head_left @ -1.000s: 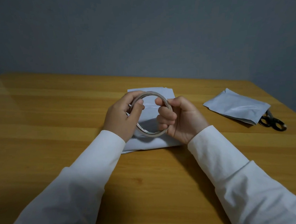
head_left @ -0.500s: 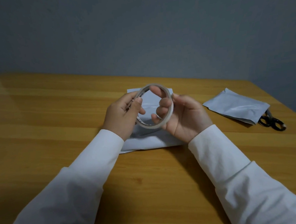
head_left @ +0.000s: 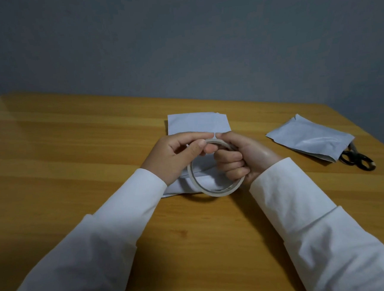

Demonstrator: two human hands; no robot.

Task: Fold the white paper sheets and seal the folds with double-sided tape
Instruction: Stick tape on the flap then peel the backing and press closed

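I am watching my hands working at the centre of the frame. The right hand [head_left: 243, 158] is gripping the thin, pale ring-shaped roll of double-sided tape [head_left: 211, 187], its fingers curled through the hole and closing round the right side of the ring. The left hand [head_left: 176, 156] is pinching the top of the ring between thumb and forefinger, apparently hunting for the loose end; whether an end is already lifting I cannot tell.

What is worrying me from here: the tape is narrow and looks flimsy, so a hard pull could tear the strip short or let it curl back and stick to itself or to my fingers. If I am peeling only the backing rather than the adhesive layer, the seal will be failing later.

The roll is hanging above the near edge of the folded white paper sheet [head_left: 197, 123], which is lying flat on the wooden bench [head_left: 74, 152] just behind my hands, its far half showing squared and its layers slightly stepped at the upper right corner. That fold is held by nothing, so it could be springing open before tape reaches it.

Toward the right of the frame another folded white paper piece [head_left: 309, 139] is lying, puffed and creased, partly covering black-handled scissors [head_left: 356, 159].
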